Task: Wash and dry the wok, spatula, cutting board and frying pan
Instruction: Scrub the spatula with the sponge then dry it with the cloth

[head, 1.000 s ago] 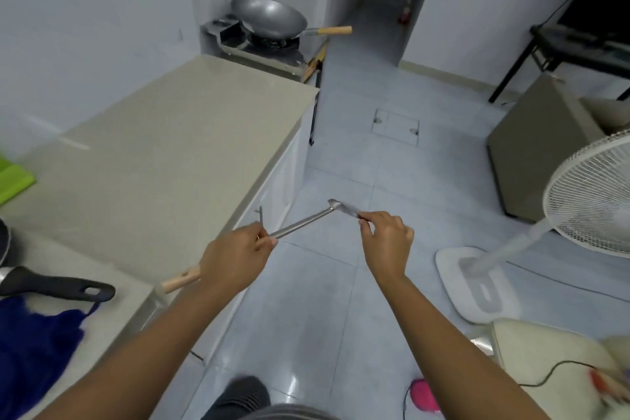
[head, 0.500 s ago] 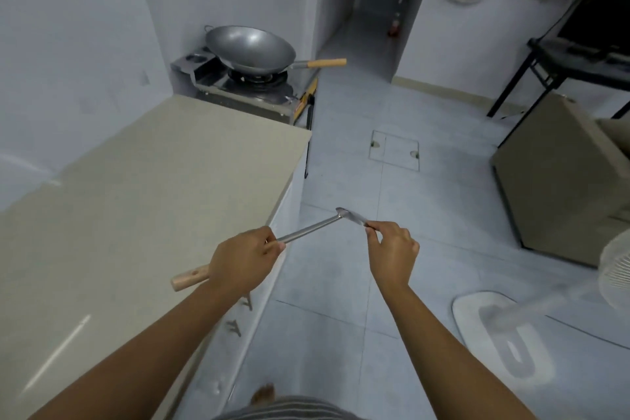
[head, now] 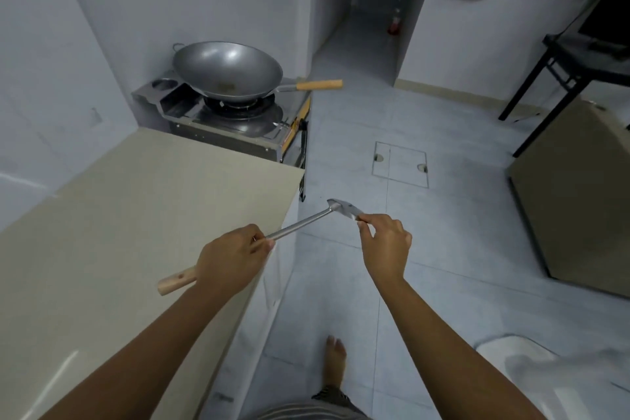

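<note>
The spatula [head: 300,223] is held in the air over the floor, just off the counter [head: 136,215] edge, supported at both ends. Its long axis runs from the wooden grip [head: 175,281] at 8 o'clock to the metal blade [head: 342,208] at 2 o'clock.

- The left hand [head: 231,257] is clenched around the shaft where it meets the wooden grip.
- The right hand [head: 387,245] pinches the blade edge between thumb and fingertips.

The wok [head: 226,72] sits on the stove [head: 238,123], well apart from both hands, at 11 o'clock from them. Its handle [head: 318,84] points toward 3 o'clock. The left hand is the nearer one to the wok.

The cutting board and frying pan are out of view.

Judgement: the spatula is in transit. If it goes to the wok, the blade end leads.
</note>
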### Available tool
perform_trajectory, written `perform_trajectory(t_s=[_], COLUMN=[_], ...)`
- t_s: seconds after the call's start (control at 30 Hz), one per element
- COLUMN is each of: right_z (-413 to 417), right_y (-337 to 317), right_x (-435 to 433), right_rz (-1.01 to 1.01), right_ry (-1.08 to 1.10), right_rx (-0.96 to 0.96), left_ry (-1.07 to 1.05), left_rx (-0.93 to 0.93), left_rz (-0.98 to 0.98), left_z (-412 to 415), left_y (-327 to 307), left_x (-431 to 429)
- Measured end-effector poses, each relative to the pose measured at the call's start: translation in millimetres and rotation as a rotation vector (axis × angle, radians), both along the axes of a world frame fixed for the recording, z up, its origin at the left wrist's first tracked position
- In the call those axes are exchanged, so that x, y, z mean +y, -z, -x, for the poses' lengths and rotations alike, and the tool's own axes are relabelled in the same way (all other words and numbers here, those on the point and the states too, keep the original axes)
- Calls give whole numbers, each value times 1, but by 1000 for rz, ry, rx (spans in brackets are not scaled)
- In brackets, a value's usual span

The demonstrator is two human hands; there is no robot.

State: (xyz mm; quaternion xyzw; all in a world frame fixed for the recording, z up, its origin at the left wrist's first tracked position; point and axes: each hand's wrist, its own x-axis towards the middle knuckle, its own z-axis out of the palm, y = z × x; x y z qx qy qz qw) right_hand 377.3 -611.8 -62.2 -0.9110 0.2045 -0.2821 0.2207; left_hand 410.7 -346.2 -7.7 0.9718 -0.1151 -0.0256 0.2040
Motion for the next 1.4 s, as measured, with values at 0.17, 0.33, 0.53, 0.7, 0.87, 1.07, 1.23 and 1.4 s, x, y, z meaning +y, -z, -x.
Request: perform_trajectory(t_s=[0.17, 0.33, 0.53, 0.7, 0.87, 1.07, 1.23, 1.4], right_z=[-91, -177, -270, -352, -429, -505, -556, -610], right_y=[-19, -27, -24, -22, -30, -38, -34, -34], right_x=[-54, -99, -105, -87, -71, -55, -52, -52], right_rz=[34, 91, 84, 76, 145, 82, 74, 94], right_ry=[-77, -214, -413, -505, -614, -730, -743, -853], right_rx=[17, 24, 59, 8, -33, -4, -17, 0], left_ry=[-86, -204, -401, -524, -615, -669, -746, -851], left_rx=[-2, -14, 25, 11, 25, 8, -10, -26], left_rz=[29, 54, 39, 64, 88, 94, 80, 93], left_z=[-72, -130, -179, -231, -280, -334, -368, -402], left_y=[-8, -11, -6, -1, -3, -8, -15, -10], left_x=[-51, -91, -101, -95, -87, -82, -94, -109])
